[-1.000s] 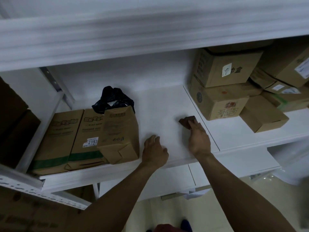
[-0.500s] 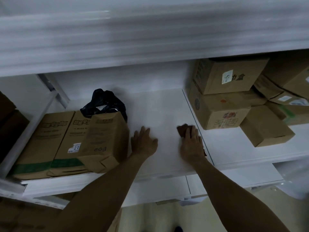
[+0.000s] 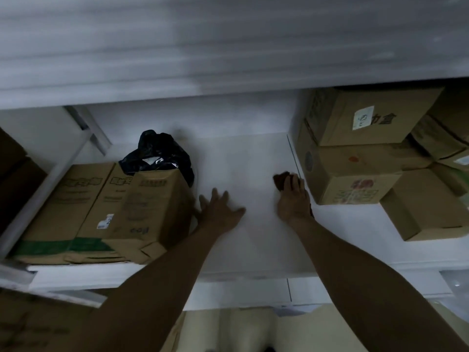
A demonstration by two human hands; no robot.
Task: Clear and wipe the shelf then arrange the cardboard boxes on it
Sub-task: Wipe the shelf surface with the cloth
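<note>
The white shelf (image 3: 243, 158) has a bare stretch in its middle. My right hand (image 3: 291, 201) presses a dark brown cloth (image 3: 280, 180) flat on that stretch, close to the left face of a stack of cardboard boxes (image 3: 347, 174). Spread flat on the shelf, my left hand (image 3: 219, 212) has straight fingers and lies beside the right side of a group of cardboard boxes (image 3: 106, 212) at the left. A black plastic bag (image 3: 157, 154) sits behind those left boxes.
More cardboard boxes (image 3: 429, 201) crowd the right part of the shelf. The upper shelf's white front edge (image 3: 228, 59) hangs overhead. A metal upright (image 3: 91, 128) stands at the back left. Another shelf board (image 3: 253, 293) lies below.
My right hand has pushed the cloth further back along the shelf. My left hand has slid left towards the boxes and flattened, fingers spreading.
</note>
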